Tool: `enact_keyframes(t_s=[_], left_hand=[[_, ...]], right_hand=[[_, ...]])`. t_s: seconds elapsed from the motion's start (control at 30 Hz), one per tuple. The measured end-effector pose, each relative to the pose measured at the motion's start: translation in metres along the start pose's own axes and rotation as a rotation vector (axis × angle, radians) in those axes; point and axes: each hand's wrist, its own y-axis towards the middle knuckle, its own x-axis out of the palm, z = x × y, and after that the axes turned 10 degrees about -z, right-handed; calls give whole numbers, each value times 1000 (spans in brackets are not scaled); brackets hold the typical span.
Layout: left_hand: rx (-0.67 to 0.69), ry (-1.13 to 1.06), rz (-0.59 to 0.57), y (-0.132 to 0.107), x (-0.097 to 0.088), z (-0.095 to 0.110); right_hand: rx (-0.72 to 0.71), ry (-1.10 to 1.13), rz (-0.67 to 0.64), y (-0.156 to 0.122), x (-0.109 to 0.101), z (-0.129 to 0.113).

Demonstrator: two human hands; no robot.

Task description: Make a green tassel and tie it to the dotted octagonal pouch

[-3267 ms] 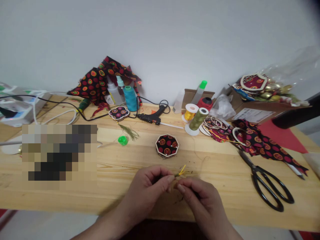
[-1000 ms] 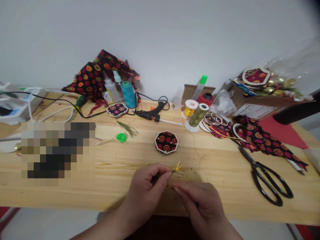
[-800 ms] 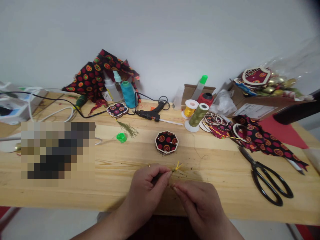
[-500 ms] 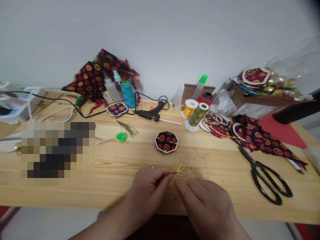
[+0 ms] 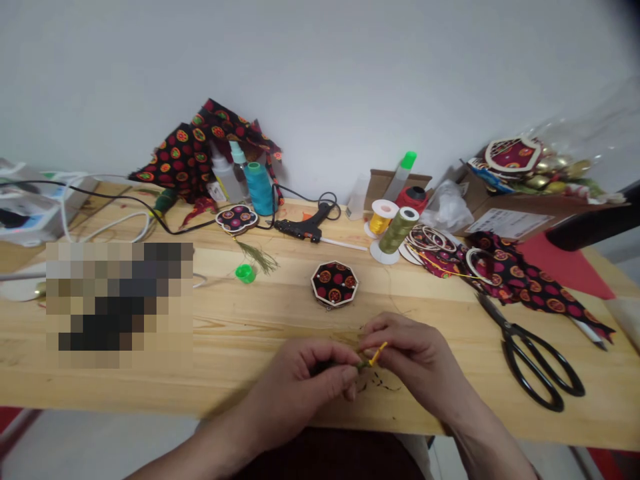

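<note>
Near the table's front edge, my left hand (image 5: 320, 373) pinches a small bundle of olive-green thread, which mostly hides behind the fingers. A short yellow cord (image 5: 379, 354) sticks out of the bundle toward the right. My right hand (image 5: 413, 350) is closed just beside it, thumb and fingers bent together around the bundle's end. Whatever lies between those right fingertips is too small to make out. Just beyond the hands lies an octagonal pendant (image 5: 335, 284) with dark patterned fabric and a pale rim.
Black scissors (image 5: 533, 360) lie at the right. Behind stand an olive thread spool (image 5: 399, 230), a yellow spool (image 5: 383, 219) and a teal cone (image 5: 259, 189). A glue gun (image 5: 303, 227), a green cap (image 5: 245, 273) and a flower-shaped pendant (image 5: 237, 219) with a tassel lie further left.
My right hand has moved up and forward, turning to meet the bundle. My left hand has shifted slightly right, and the yellow cord now points up to the right between both hands.
</note>
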Motion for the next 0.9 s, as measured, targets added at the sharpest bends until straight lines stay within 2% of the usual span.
enact_keyframes(t_s=[0.17,0.27,0.33,0.6,0.73,0.9], left_hand=[[-16,-11,146,4,-2,0],[-16,18,188,6,-2,1],[-8,28,205,7,-1,1],[-18,122,245,5,2,1],[-25,148,248,5,5,3],[-29,45,199,5,4,-1]], right_hand=[[117,110,187,-6,19,0],[215,201,331,-11,31,-2],[254,250,381,-13,36,-4],[352,307,407,-11,46,-2],[355,361,435,-10,49,5],[334,447,446,-11,51,8]])
